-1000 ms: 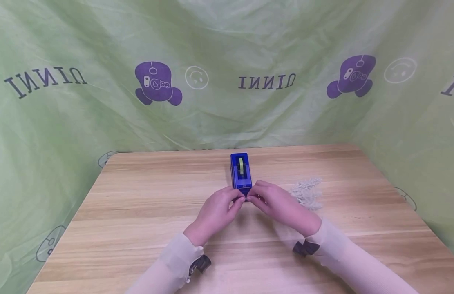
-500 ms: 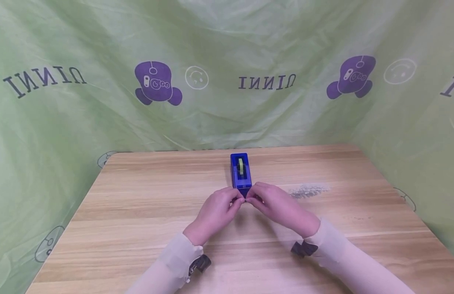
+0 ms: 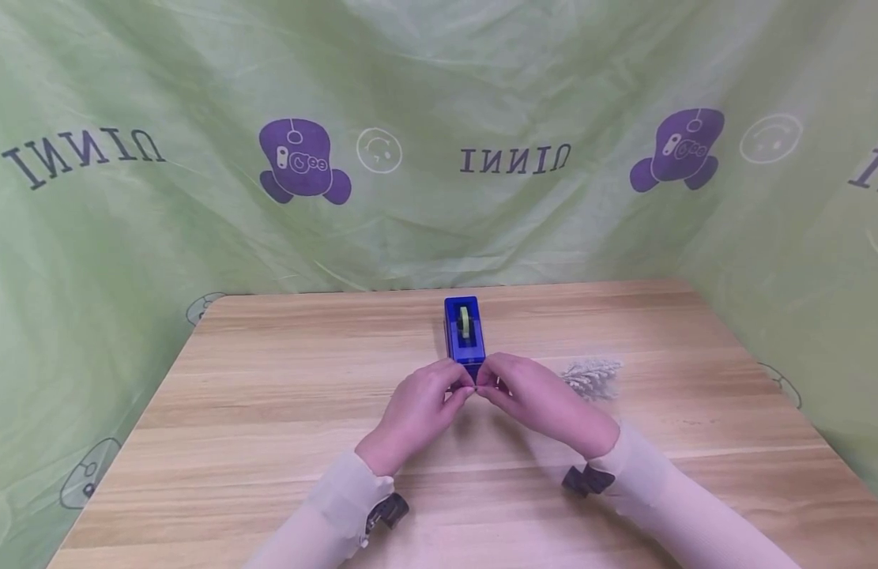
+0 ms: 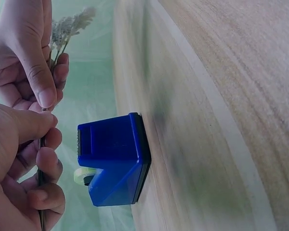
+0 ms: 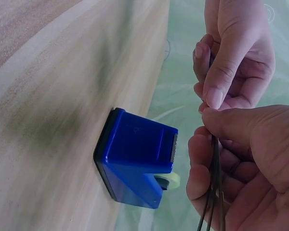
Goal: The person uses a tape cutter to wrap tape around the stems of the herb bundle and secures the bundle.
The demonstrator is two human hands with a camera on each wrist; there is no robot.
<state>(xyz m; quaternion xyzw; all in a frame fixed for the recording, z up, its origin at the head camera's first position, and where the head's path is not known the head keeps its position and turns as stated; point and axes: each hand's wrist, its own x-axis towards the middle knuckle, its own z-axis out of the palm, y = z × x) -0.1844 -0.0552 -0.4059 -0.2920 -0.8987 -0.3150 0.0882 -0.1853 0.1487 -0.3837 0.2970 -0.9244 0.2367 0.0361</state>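
My left hand [image 3: 419, 407] and right hand [image 3: 545, 401] meet fingertip to fingertip over the table, in front of a blue tape dispenser [image 3: 469, 352]. Both pinch the thin dark stems [image 5: 216, 163] of a bunch of artificial-looking flowers. Pale grey flower heads [image 3: 592, 378] stick out past my right hand, and in the left wrist view these heads [image 4: 71, 25] show beyond its fingers. The lower stem [image 4: 42, 175] runs through the curled fingers of my left hand. Whether tape is on the stems at the pinch is hidden by the fingertips.
The dispenser stands on a wood-grain table [image 3: 268, 458], its serrated cutter [image 5: 174, 147] facing the hands and a yellow-green tape roll [image 3: 465, 322] in its slot. A green printed curtain [image 3: 439, 221] surrounds the table behind and at both sides.
The flower heads have turned, narrowing to a slim spray half a second ago and spreading somewhat wider now. Both hands stay nearly in place, fingertips together. The dispenser has not moved.
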